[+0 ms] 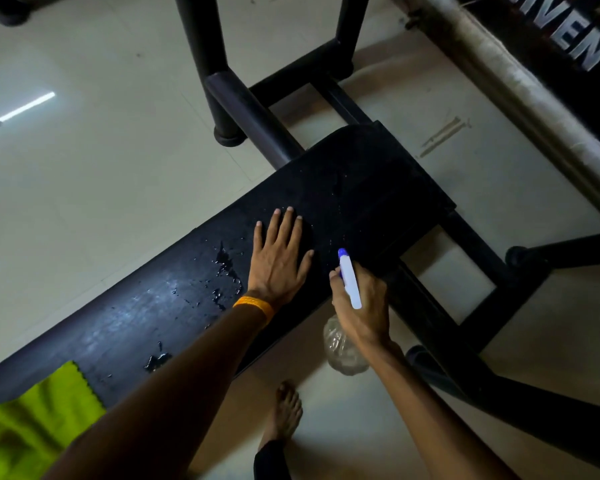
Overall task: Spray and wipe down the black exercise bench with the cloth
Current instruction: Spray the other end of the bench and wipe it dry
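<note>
over the bench (361, 174), spray bottle (349, 282) nozzle points away.

One text only: raised white capitals (575, 43) on a dark panel (520, 26) at upper right, partly cut off by the frame edge. Legible letters: "IVEN". Nothing else in view carries readable lettering.

Bare forearms, orange wristband (254, 305), bare foot (284, 410).
</note>
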`<state>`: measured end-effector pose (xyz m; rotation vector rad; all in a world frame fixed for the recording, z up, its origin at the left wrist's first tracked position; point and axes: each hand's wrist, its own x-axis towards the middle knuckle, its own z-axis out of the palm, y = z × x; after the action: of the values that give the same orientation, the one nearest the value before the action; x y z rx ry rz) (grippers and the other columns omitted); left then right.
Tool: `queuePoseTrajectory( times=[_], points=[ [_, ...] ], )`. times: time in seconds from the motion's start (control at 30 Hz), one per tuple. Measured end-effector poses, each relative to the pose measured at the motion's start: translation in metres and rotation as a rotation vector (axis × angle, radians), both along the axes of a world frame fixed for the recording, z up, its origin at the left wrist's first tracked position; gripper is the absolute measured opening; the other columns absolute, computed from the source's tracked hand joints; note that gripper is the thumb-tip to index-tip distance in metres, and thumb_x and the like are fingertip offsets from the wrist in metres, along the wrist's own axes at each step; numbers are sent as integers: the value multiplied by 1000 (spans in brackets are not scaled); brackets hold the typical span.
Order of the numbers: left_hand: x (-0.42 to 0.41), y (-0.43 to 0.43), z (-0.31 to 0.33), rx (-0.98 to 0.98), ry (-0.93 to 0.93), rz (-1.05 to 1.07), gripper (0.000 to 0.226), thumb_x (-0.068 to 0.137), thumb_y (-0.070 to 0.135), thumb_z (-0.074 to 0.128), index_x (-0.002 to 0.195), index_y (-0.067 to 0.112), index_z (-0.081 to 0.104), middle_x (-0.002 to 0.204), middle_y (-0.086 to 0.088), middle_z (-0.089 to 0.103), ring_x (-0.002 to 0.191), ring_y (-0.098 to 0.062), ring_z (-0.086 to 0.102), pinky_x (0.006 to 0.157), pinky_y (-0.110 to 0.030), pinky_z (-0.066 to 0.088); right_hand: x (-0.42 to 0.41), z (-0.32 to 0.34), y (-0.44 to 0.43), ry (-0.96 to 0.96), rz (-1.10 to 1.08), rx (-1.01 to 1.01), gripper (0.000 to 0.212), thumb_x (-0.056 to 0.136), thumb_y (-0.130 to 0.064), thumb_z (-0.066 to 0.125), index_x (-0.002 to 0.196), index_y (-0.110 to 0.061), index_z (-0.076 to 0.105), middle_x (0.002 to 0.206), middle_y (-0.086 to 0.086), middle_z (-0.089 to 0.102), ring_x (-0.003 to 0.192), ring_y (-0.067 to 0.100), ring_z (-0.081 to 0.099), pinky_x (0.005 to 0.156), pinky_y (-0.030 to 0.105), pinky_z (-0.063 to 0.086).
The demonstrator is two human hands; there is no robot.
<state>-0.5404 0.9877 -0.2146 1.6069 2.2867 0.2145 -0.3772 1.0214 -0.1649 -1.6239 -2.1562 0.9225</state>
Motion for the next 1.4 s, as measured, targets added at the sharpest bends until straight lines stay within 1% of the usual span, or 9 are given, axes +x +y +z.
queuePoseTrajectory(
  times=[0.13, 0.27, 0.5, 0.7, 0.93, 1.07, 1.17, 1.3, 1.4],
  points=[
    [-13, -53, 8, 14, -30, 18, 72, 100, 49, 24, 156, 6, 34, 166, -17, 28, 155, -36, 22, 125, -59, 18, -18, 17, -23, 22, 103, 45, 20, 92, -30, 62, 81, -13, 65, 67, 0, 65, 59, 17, 60, 57, 35, 51],
    [-33, -127, 17, -1, -68, 89, 72, 99, 47, 23, 156, 6, 34, 166, -16, 29, 155, -37, 23, 125, -58, 19, -39, 36, -52, 19, 143, 111, 17, 92, -27, 64, 86, -11, 67, 73, 5, 69, 65, 23, 64, 59, 34, 52],
    [-61, -299, 40, -4, -86, 358, 69, 98, 44, 29, 150, 1, 44, 159, -21, 40, 148, -42, 36, 118, -63, 30, -94, 81, -149, -38, 423, 213, 11, 93, -18, 62, 83, -13, 62, 72, 1, 61, 58, 21, 58, 53, 40, 53],
    [-78, -415, 59, -25, -101, 538, 69, 96, 43, 33, 146, -2, 48, 154, -25, 46, 143, -46, 43, 113, -68, 35, -156, 110, -231, -28, 561, 201, 6, 86, -15, 61, 83, -9, 62, 72, 8, 65, 63, 33, 60, 55, 43, 52],
    [-81, -525, 66, -5, -154, 889, 81, 96, 55, 18, 155, 3, 38, 163, -17, 35, 153, -36, 28, 123, -56, 22, -232, 132, -350, 282, 728, -16, 15, 88, -28, 61, 90, -14, 64, 71, 6, 68, 64, 31, 69, 62, 45, 55],
    [-81, -579, 60, -118, -147, 1012, 73, 99, 49, 35, 157, 5, 32, 166, -16, 29, 155, -35, 23, 125, -57, 18, -265, 130, -411, 447, 833, -159, 21, 92, -30, 59, 104, -14, 67, 91, 0, 71, 76, 26, 73, 73, 48, 59],
    [-82, -603, 56, -192, -149, 1085, 74, 100, 41, 53, 159, 6, 26, 168, -15, 22, 157, -33, 16, 126, -58, 12, -283, 118, -446, 487, 885, -210, 23, 96, -30, 59, 110, -13, 65, 101, 0, 70, 83, 23, 74, 75, 47, 60],
    [-84, -623, 47, -199, -153, 1116, 73, 98, 40, 55, 157, 7, 28, 168, -13, 23, 157, -32, 16, 125, -60, 14, -296, 97, -477, 498, 941, -176, 24, 97, -29, 61, 113, -11, 63, 103, 2, 68, 85, 25, 71, 77, 46, 57],
    [-83, -629, 40, -198, -167, 1111, 73, 98, 39, 55, 157, 8, 28, 168, -13, 22, 157, -33, 16, 125, -60, 15, -298, 88, -489, 447, 1021, -82, 30, 91, -17, 66, 117, -6, 61, 104, 7, 67, 87, 23, 67, 79, 43, 54]
  ],
)
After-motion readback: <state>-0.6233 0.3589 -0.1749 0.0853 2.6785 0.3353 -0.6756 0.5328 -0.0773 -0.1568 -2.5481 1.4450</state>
